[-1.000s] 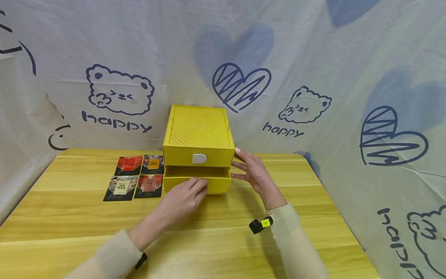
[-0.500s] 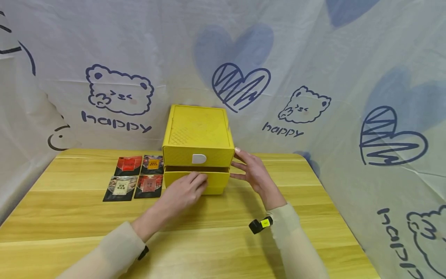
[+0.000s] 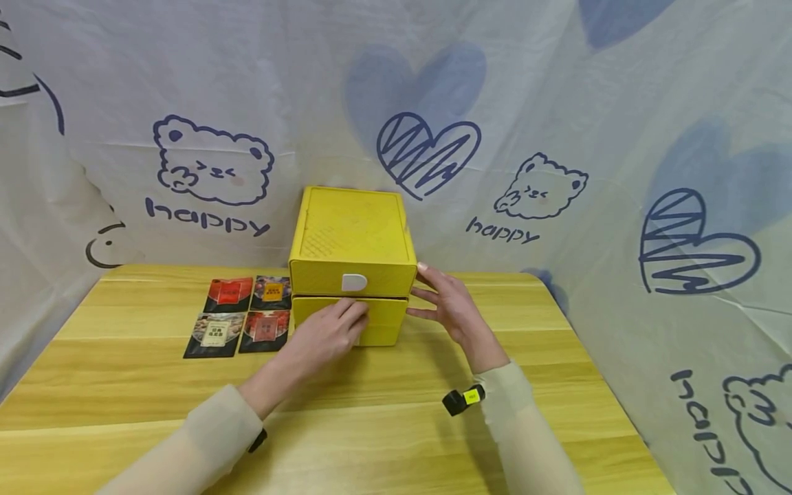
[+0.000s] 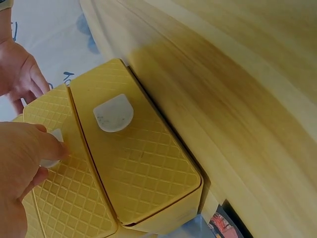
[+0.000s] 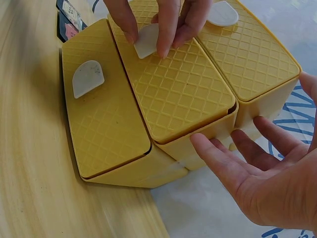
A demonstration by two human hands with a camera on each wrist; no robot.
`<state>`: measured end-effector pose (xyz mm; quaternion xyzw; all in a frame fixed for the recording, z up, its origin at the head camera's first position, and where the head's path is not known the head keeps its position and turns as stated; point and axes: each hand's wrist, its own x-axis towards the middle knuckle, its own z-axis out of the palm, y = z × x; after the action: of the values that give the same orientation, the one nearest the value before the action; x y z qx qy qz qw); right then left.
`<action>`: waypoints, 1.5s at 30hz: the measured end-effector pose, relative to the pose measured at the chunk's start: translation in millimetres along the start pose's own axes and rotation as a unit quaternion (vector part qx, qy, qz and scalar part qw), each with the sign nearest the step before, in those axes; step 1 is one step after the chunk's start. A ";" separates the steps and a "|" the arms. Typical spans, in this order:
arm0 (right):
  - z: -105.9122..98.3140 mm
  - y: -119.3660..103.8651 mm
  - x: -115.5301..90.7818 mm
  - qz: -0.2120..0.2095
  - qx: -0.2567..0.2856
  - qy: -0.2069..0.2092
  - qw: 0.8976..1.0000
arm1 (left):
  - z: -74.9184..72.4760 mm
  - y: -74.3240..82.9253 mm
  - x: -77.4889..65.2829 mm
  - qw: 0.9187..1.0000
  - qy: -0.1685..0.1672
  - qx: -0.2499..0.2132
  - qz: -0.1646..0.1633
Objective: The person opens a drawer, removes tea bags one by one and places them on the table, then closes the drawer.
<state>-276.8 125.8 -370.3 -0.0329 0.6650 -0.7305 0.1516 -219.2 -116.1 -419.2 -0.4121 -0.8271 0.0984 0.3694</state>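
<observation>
Yellow drawer box (image 3: 355,223) on the table (image 3: 396,440); left hand (image 3: 331,330) pinches the white tab (image 5: 145,44) of its middle drawer (image 5: 183,89); right hand (image 3: 454,306) loosely spread, fingertips at box's side; off-centre push could jam it.

Right sleeve (image 3: 526,433): is showing plain cream cloth.
Black block (image 3: 454,403): is projecting just left of the right sleeve, squarish in outline.
Yellow label (image 3: 473,395): is sitting between the black block and the right sleeve, bearing dark print too small to read.
Left sleeve (image 3: 179,447): is matching the right sleeve in cream, greying near its end.
Black fitting (image 3: 258,441): is protruding well left of the right sleeve, partly hidden.
</observation>
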 end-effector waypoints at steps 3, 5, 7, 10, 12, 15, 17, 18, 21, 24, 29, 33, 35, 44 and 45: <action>0.4 0.0 -0.4 0.001 -0.001 0.001 1.000 | 1.8 -0.6 -0.3 1.000 -0.001 -0.003 -0.002; 0.6 0.0 -0.8 0.000 -0.001 0.001 1.000 | 2.7 -0.9 -0.5 1.000 -0.005 -0.005 -0.004; 0.7 0.2 -0.9 0.000 0.000 0.000 1.000 | 3.8 -1.4 -0.7 1.000 -0.007 -0.007 -0.005; 0.3 0.5 -0.8 -0.002 0.000 -0.002 1.000 | 5.0 -2.0 -0.8 1.000 -0.008 -0.011 -0.008; 0.2 0.6 -0.6 -0.003 0.001 -0.002 1.000 | 5.9 -2.5 -0.4 1.000 -0.002 -0.012 -0.009; 0.0 0.8 -0.1 -0.004 0.001 -0.004 1.000 | 7.6 -2.9 0.3 1.000 0.013 -0.011 -0.010; 0.0 1.0 0.1 -0.004 0.002 -0.003 1.000 | 8.8 -3.1 0.6 1.000 0.023 -0.008 -0.010; -0.2 1.1 0.2 -0.004 0.001 -0.004 1.000 | 9.3 -3.0 0.5 1.000 0.025 -0.009 -0.010; -0.6 1.4 0.3 -0.004 0.001 -0.004 1.000 | 10.1 -2.6 0.3 1.000 0.023 -0.009 -0.012; -0.6 1.7 0.1 -0.004 0.002 -0.004 1.000 | 9.1 -1.5 -0.2 1.000 0.013 -0.011 -0.017; -0.4 1.7 -0.4 -0.002 0.005 0.000 1.000 | 4.1 1.2 -1.1 1.000 0.001 -0.006 -0.020; -0.2 1.6 -0.7 -0.002 0.005 0.002 1.000 | 2.2 3.0 -1.9 1.000 0.006 0.006 -0.009; -0.1 1.6 -0.8 -0.003 0.004 0.001 1.000 | 3.3 4.3 -2.3 1.000 0.014 0.013 0.000; 0.2 1.3 -0.7 -0.010 -0.005 -0.005 1.000 | 12.6 14.0 -4.5 0.999 -0.018 0.016 0.027; 0.2 1.3 -0.6 -0.010 -0.004 -0.006 1.000 | 12.8 15.1 -4.6 0.999 -0.030 0.014 0.026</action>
<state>-276.0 125.8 -371.5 -0.0442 0.6668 -0.7290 0.1484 -217.1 -108.1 -437.7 -0.4250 -0.8255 0.1319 0.3471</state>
